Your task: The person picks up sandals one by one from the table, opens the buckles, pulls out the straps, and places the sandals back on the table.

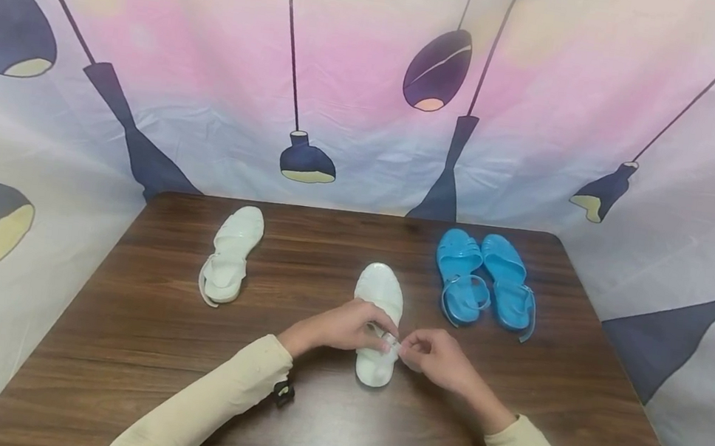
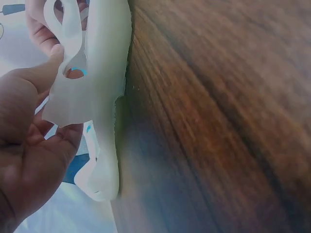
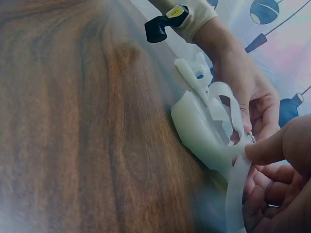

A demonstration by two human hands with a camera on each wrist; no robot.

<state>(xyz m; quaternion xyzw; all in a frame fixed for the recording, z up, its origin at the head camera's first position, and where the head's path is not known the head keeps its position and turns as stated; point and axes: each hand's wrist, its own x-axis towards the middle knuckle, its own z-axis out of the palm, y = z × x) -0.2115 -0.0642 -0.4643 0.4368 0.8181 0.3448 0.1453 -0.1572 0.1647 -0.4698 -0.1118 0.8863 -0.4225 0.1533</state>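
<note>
A white sandal [image 1: 382,282] lies on the table in front of me, its toe pointing away. My left hand [image 1: 351,326] reaches over its left side, thumb and fingers pinching the upper near a small buckle [image 3: 250,137]. Against the sandal's right side, my right hand [image 1: 441,360] pinches the ankle strap [image 3: 235,199] between thumb and fingers. In the right wrist view, the strap's free length hangs below the right thumb. Both hands' fingertips meet close together at the buckle, which they partly cover.
Another white sandal [image 1: 238,234] lies at the back left of the wooden table [image 1: 315,240]. A pair of blue sandals [image 1: 458,254] stands side by side at the back right. Behind the table hangs a cloth backdrop [image 1: 367,90] printed with lamps.
</note>
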